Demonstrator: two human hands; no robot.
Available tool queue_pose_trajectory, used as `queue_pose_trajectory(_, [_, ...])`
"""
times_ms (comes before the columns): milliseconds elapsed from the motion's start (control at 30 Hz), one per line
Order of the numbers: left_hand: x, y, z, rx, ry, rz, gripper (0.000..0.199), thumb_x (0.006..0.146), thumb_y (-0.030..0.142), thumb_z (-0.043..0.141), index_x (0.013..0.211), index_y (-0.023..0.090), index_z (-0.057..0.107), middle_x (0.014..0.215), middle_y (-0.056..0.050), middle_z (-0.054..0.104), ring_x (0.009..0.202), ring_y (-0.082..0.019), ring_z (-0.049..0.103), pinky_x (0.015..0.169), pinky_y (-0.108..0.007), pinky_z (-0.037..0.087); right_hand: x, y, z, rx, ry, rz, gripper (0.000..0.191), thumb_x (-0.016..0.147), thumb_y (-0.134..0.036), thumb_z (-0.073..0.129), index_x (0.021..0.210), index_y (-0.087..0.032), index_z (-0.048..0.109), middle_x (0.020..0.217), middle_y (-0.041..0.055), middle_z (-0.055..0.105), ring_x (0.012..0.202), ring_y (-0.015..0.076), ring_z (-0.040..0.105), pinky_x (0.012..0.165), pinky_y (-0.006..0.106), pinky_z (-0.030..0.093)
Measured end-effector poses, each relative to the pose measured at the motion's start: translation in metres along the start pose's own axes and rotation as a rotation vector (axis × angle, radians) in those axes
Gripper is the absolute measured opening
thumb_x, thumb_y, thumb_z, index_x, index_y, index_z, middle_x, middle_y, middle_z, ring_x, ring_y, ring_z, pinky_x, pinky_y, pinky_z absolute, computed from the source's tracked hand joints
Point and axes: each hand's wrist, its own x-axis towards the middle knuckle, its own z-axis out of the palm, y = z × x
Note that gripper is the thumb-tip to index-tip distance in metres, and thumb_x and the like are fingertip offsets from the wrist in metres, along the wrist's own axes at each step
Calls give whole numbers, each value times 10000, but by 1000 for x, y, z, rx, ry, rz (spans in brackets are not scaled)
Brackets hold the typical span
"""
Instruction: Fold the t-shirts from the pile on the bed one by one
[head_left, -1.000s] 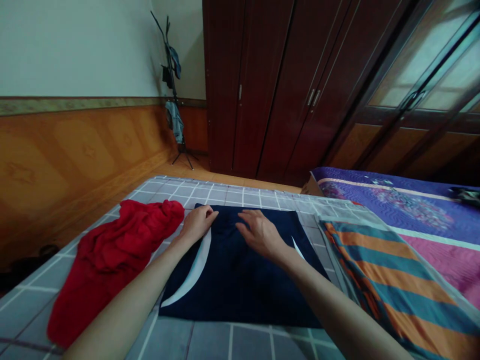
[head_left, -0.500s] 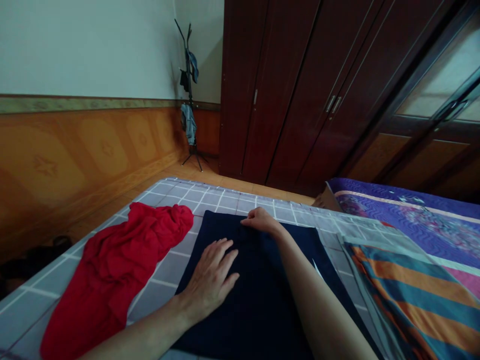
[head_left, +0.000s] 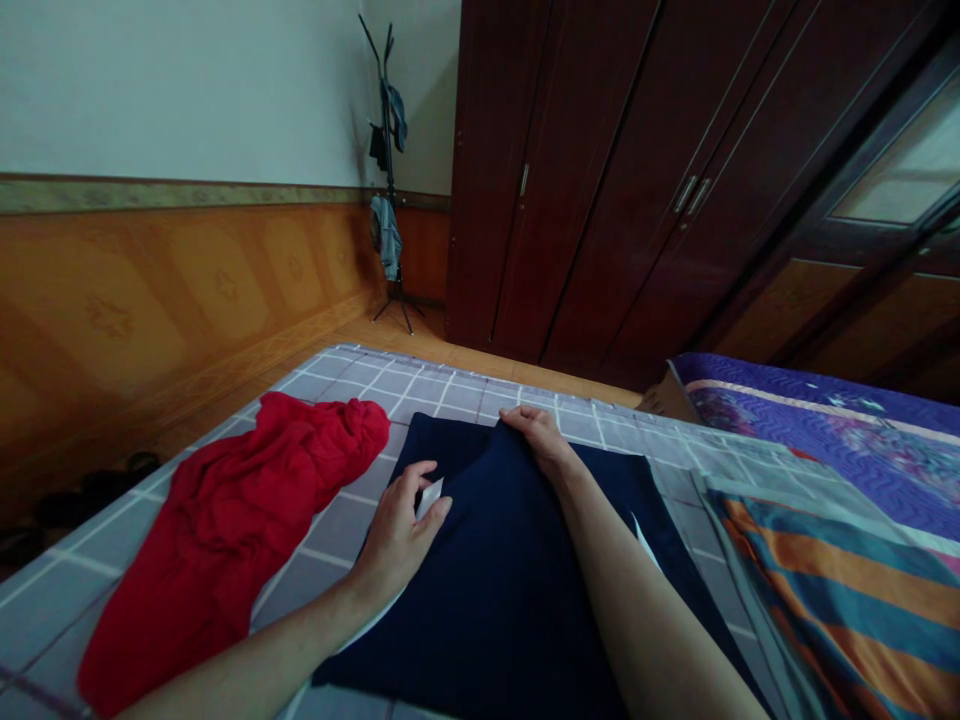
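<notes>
A navy garment with white trim (head_left: 510, 570) lies flat on a grey checked bed cover (head_left: 330, 530), its near part folded over. My left hand (head_left: 397, 535) is curled around the garment's left edge, with a small white trim piece showing by the fingers. At the far edge, my right hand (head_left: 536, 440) pinches the navy fabric, which rises in a slight peak. My right forearm lies across the garment. A thin white strip shows at its right side.
A crumpled red cloth (head_left: 225, 530) lies left of the garment, and an orange and teal striped cloth (head_left: 840, 600) lies to the right. Beyond are a purple quilted bedspread (head_left: 840, 430), a dark wooden wardrobe (head_left: 600, 180) and a black coat stand (head_left: 390, 170) holding clothes.
My left hand has gone from lying flat to curling around the garment's left edge. The long white curve seen earlier is now mostly hidden. My view has turned slightly left.
</notes>
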Motion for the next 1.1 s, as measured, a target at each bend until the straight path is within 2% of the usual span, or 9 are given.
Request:
queue_pose_trajectory(167, [7,4,-4,-294,-29,-69,430,789,282,580,1182,194,430,972,-34,568,900,-177,578,842,-320,434,-4,-4,-3,-11,-91,1,369,531,-452,783,599,-180,542,503,-52,534,436,73,436,445,210,317])
queue_pose_trajectory(267, [10,9,-7,-394,-55,-112,419,792,335,586,1151,187,431,951,-28,560,883,-166,570,807,-295,432,-8,-11,-6,-44,-140,5,333,528,-410,782,640,-167,583,557,-26,581,477,92,489,479,223,361])
queue_pose_trajectory(400, [11,12,-8,-420,-74,-143,329,818,369,546,1074,179,463,856,-6,550,766,-140,549,695,-256,431,-6,-13,-8,-98,-84,-59,318,534,-398,752,672,-182,564,587,-25,593,503,104,513,504,235,393])
queue_pose_trajectory(467, [10,10,-7,-379,-78,-125,290,808,320,553,1052,182,478,840,1,551,742,-134,545,685,-251,429,-2,-10,-8,-149,-16,-117,308,569,-428,714,678,-193,547,588,-28,589,503,105,508,505,237,395])
queue_pose_trajectory(567, [10,5,-5,-303,-2,-108,232,818,279,531,1030,188,507,886,-9,569,790,-141,563,733,-261,435,5,-4,-6,-285,71,-210,280,604,-444,669,660,-195,555,576,-24,585,506,112,500,490,237,379])
queue_pose_trajectory(700, [17,-3,-10,-221,77,-101,178,825,279,506,973,185,540,913,-21,589,782,-152,579,726,-274,447,7,2,-1,-517,74,-312,197,634,-383,643,625,-189,605,582,-16,605,565,133,535,528,244,386])
queue_pose_trajectory(867, [25,-8,-20,-106,13,-56,161,773,194,480,908,167,564,878,-37,590,825,-177,593,725,-287,464,4,2,2,-760,28,-357,162,712,-336,602,655,-193,650,635,8,652,630,162,588,588,258,409])
queue_pose_trajectory(1033, [22,-6,-23,156,-11,9,273,815,241,506,1078,180,542,979,-42,606,692,-151,569,699,-306,472,5,5,3,-943,43,-358,162,761,-339,589,728,-213,685,726,23,689,730,190,627,658,272,428])
queue_pose_trajectory(1100, [21,-6,-26,301,-11,96,267,844,244,501,1104,194,540,1038,-47,603,767,-166,581,760,-322,471,5,7,5,-1003,54,-355,160,773,-337,587,756,-218,692,753,25,696,753,194,633,665,271,425])
